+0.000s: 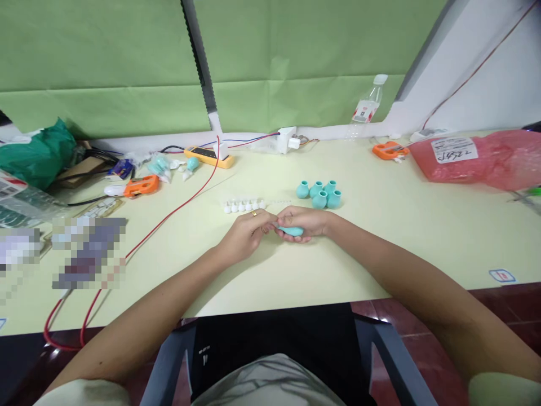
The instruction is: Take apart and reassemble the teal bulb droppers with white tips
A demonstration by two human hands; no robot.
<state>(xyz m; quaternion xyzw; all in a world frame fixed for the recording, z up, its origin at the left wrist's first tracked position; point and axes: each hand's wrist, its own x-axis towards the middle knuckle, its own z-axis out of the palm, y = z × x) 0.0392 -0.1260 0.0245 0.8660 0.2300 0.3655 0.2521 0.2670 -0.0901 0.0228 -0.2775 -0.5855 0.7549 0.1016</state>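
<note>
On the desk, counts five small teal pots clustered just beyond the right hand, about six white balls in one row beyond the left hand, two orange tools, one towards the left edge and one near the back edge at right, and one red package towards the back right corner. Holds one teal piece between both hands, nearer the front edge than the pots. Cups and grips it in the right hand; brings left fingertips together at its narrow left end, exact grip hidden.

Open tabletop rightward, 5 teal pots ahead
</note>
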